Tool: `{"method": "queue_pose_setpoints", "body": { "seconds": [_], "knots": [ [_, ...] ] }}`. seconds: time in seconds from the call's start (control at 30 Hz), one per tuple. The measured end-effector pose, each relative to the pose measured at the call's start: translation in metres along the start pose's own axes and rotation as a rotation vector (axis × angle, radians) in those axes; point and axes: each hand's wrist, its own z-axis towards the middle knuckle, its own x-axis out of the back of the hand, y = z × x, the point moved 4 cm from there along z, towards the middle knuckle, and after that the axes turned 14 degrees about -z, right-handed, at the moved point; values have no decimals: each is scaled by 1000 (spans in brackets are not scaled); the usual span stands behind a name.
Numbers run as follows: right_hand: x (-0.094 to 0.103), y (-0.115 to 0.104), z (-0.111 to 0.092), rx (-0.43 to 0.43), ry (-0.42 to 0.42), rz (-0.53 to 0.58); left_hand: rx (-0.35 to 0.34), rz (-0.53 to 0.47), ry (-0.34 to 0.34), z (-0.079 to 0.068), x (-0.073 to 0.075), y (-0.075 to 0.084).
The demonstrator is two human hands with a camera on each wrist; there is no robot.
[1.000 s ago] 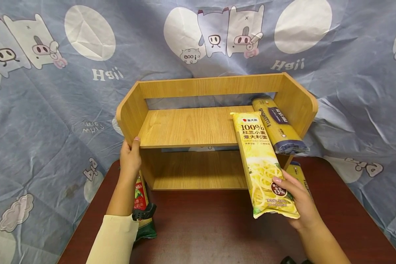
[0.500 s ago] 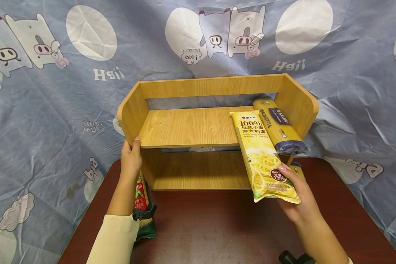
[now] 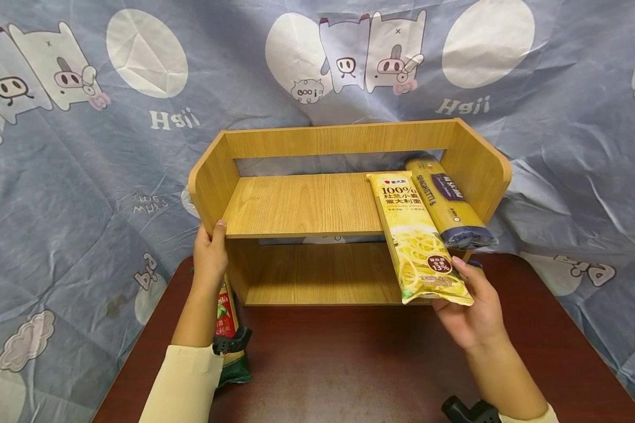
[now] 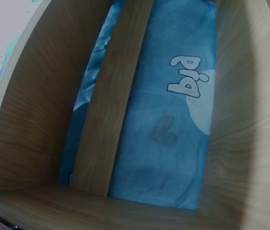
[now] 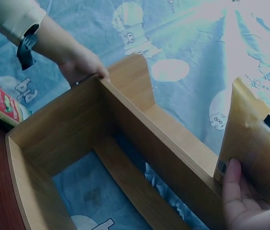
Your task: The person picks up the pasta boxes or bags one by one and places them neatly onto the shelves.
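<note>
My left hand (image 3: 210,252) grips the left side of a two-tier wooden shelf (image 3: 296,202), its thumb at the front of the upper board. A yellow packet of spaghetti (image 3: 420,235) lies tilted over that board's front edge, its near end jutting out. My right hand (image 3: 473,308) holds this near end, thumb at the right edge and the other fingers partly hidden underneath. Close along its right side sits a second spaghetti packet (image 3: 450,202) with a dark blue label. In the right wrist view, fingers (image 5: 233,191) press against the held packet (image 5: 254,143).
A red and green pasta packet (image 3: 226,317) lies left of the shelf, partly behind my left arm. Another packet, mostly hidden, shows behind my right hand. The dark red table (image 3: 323,364) carries the shelf; a patterned blue cloth (image 3: 317,106) hangs behind.
My right hand has moved the yellow spaghetti packet up and farther back onto the upper board, slightly leftward. My left hand stays on the shelf's side.
</note>
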Motion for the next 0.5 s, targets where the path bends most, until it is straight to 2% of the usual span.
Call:
{"method": "queue_pose_setpoints", "body": {
  "seconds": [0.13, 0.3, 0.5],
  "knots": [
    [3, 2, 3, -7, -15, 82, -1, -3, 0, 0, 0, 0],
    [4, 4, 6, -25, -84, 188, -3, 1, -3, 1, 1, -1],
    [2, 7, 2, -18, -181, 160, 3, -2, -2, 1, 0, -1]
  ]
}}
